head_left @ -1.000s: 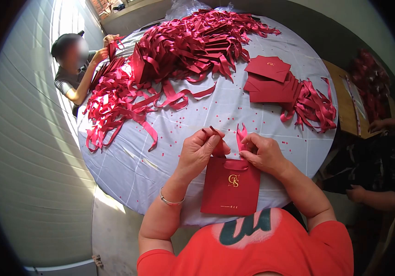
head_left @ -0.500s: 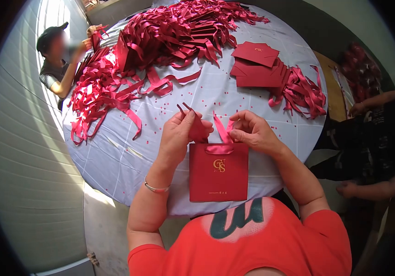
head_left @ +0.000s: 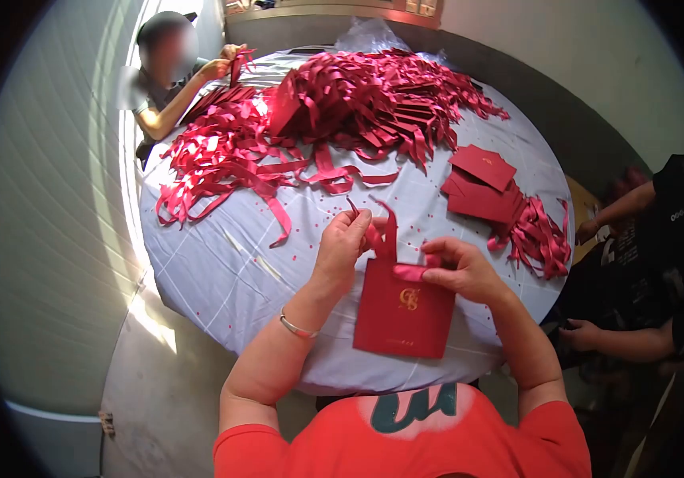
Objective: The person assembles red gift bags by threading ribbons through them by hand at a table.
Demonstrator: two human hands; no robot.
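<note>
A dark red paper gift bag [head_left: 397,327] with a gold monogram lies flat, slightly tilted, at the table's near edge. My left hand [head_left: 343,248] is above its upper left corner, closed on a ribbon [head_left: 374,237] whose end sticks up from the fingers. Another ribbon length rises from the bag's top edge beside it. At the bag's upper right, my right hand [head_left: 463,271] pinches the pink-red satin ribbon [head_left: 410,273] that runs across the front just under the top edge.
A big heap of red ribboned bags [head_left: 358,103] covers the far side of the round, cloth-covered table [head_left: 238,295]. Flat red bags [head_left: 481,187] are stacked at the right, their ribbons trailing. Small red dots are scattered about. A co-worker [head_left: 170,88] handles ribbons at far left; another person [head_left: 636,263] is at right.
My right hand has moved from the upright ribbon down to the ribbon on the bag's front. The bag has turned slightly. My left hand keeps its ribbon. The camera view has shifted.
</note>
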